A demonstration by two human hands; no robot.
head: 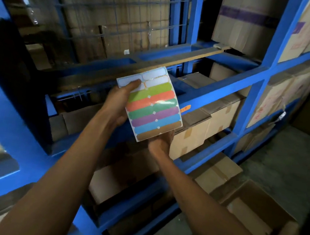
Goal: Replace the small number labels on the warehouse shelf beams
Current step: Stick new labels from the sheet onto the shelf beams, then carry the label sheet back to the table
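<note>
A sheet of coloured blank labels [155, 105] with green, orange, purple, blue and brown strips is held up in front of the blue shelf beam [219, 93]. My left hand [118, 104] grips its left edge, thumb pressed on a pale label near the top left corner. Beneath the lower edge, my right hand [161, 142] supports the sheet, its fingers mostly hidden behind it. A small orange number label [185, 108] sticks on the beam just right of the sheet. A small white label [127, 52] sits on a rear beam.
Blue steel racking fills the view, with cardboard boxes [206, 126] on the shelves and wire mesh [114, 14] behind. An open cardboard box [257, 214] stands on the concrete floor at lower right. A blue upright [254, 105] rises at right.
</note>
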